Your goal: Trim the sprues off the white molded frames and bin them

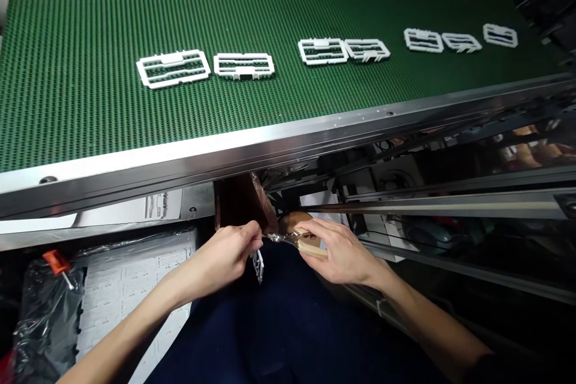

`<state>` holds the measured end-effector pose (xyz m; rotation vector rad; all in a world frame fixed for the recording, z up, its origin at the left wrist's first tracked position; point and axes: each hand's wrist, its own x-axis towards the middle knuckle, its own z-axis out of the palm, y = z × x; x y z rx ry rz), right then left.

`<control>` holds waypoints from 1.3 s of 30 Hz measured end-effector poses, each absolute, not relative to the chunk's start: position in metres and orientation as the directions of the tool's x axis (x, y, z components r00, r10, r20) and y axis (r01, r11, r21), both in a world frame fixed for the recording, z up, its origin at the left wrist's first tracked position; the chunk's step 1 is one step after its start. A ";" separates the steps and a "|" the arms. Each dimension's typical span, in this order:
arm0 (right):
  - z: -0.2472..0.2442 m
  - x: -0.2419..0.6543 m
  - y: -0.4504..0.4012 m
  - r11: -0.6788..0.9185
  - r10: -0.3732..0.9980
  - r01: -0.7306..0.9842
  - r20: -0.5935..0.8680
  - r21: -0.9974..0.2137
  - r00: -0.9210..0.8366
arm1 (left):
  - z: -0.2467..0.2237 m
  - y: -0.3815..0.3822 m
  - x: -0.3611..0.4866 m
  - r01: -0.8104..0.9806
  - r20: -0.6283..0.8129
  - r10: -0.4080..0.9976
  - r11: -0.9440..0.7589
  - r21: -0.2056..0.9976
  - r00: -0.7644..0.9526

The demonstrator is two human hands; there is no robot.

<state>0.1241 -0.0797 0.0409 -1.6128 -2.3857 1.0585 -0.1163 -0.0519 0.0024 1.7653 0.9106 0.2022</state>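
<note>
My left hand [220,258] pinches a small white plastic part [257,265], which hangs below my fingers. My right hand [337,252] grips a small metal cutting tool [281,239] with a pale wooden handle [310,249]. The tool's metal tip reaches across to the fingers of my left hand, right by the white part. Those fingers hide where the tip meets the part. Several white plastic frames [173,69] lie in pairs on a green studded conveyor belt [90,84], beyond both hands.
A steel rail [202,159] runs along the belt's near edge, just above my hands. A dark brown block [240,201] stands beneath it. At lower left are white sheets [135,294], clear plastic wrap [36,324] and an orange-handled tool [56,262]. Dark blue cloth [279,318] lies below my hands.
</note>
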 end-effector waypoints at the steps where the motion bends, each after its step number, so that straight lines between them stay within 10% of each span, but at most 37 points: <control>1: 0.041 0.126 -0.078 0.257 0.827 0.810 -0.314 -0.526 -0.466 | 0.002 -0.051 -0.116 0.475 -0.290 0.664 -0.113 0.872 0.689; 39: 0.071 0.101 -0.025 0.776 0.459 0.605 -0.498 -0.177 -0.736 | -0.006 -0.050 -0.118 0.442 -0.392 0.567 0.053 0.895 0.725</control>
